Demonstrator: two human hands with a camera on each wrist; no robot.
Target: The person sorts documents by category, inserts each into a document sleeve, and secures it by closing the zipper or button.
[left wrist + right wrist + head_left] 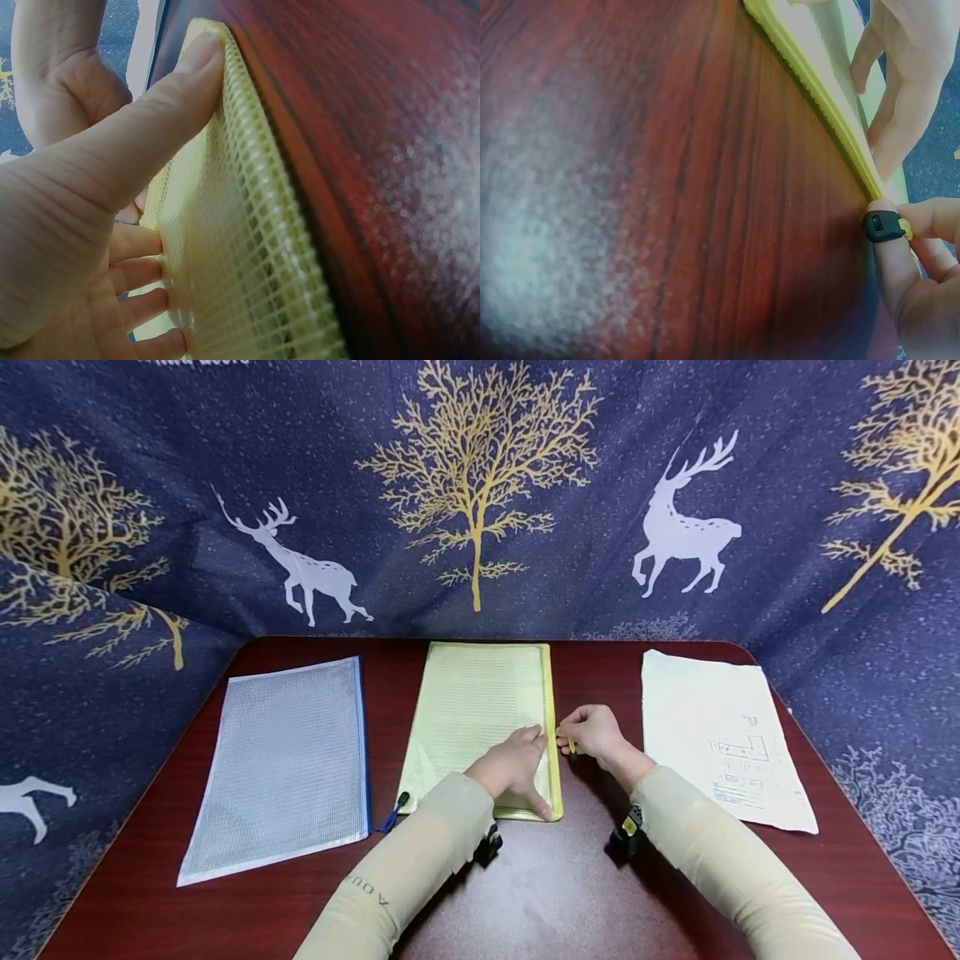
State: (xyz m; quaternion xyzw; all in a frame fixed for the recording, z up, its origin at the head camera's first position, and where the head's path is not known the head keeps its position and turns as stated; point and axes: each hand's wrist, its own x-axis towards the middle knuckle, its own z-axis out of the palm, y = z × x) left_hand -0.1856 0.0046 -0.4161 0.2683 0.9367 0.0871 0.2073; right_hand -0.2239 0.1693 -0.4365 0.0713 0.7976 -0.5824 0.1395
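A yellow mesh zipper pouch (480, 710) lies flat in the middle of the dark red table (540, 877). My left hand (519, 762) presses on its near right part with straight fingers, and the thumb (172, 97) lies along the pouch (247, 255) edge toward the near corner. My right hand (581, 737) sits just right of the pouch, pinching the zipper pull (571, 746) on the long right edge. In the right wrist view, the dark pull (883, 225) sits between my fingertips (896, 277) at the yellow zipper (817, 97).
A white mesh pouch with blue trim (288, 760) lies to the left, its blue pull cord (393, 814) near the yellow pouch's corner. A printed paper sheet (720, 735) lies to the right. A dark blue cloth with deer and trees (480, 510) hangs around the table.
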